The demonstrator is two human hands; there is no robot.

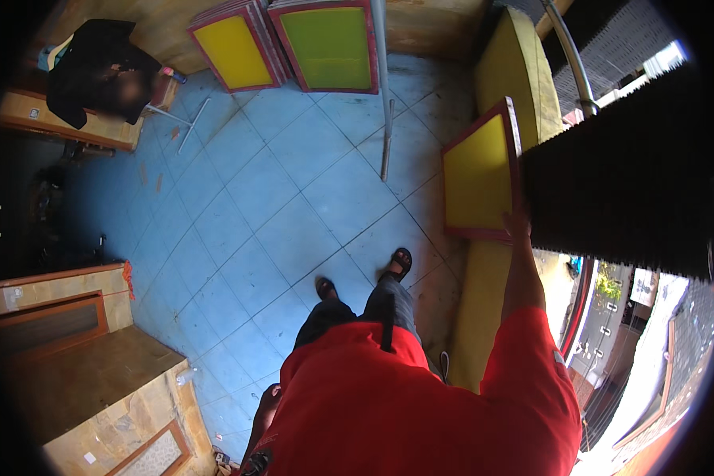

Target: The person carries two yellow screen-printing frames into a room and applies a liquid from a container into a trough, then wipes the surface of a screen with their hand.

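Right fingers (519, 222) on yellow panel (477, 176), unreadable label (33, 113)

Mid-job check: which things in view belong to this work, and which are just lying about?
Likely part of the work:
yellow panel in a reddish frame, the right hand at its edge
stacked yellow-faced panels and green-faced panels, similarly framed

Apparently just lying about:
grey metal pole
T-shaped metal piece
red cord at left
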